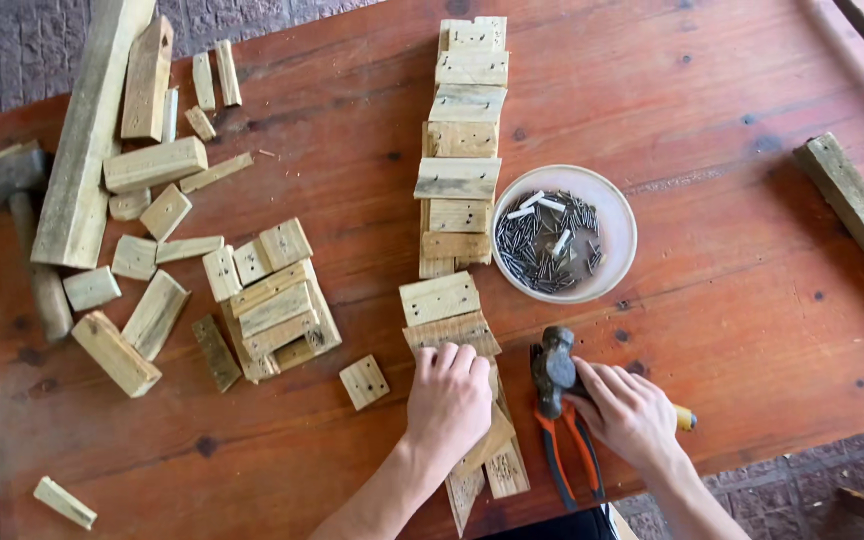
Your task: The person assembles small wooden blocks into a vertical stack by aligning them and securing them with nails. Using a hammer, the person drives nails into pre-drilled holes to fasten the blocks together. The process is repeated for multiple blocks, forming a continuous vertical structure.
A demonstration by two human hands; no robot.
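Observation:
My left hand (449, 400) presses down, fingers curled, on a short wooden slat at the near end of a long row of slats (460, 150) nailed across two wooden strips (487, 465). My right hand (629, 412) grips a ball-peen hammer (555, 368) close to its dark head, the yellow handle end sticking out to the right. The hammer head rests just right of the slat row. Orange-handled pliers (570, 455) lie on the table under the hammer.
A white bowl of nails (564, 233) stands right of the slats. Several loose wood offcuts (270, 305) and a long plank (87, 130) lie left, beside a big mallet (22, 215). A wooden bar (857, 210) lies at the right edge of the red-brown table (732, 300).

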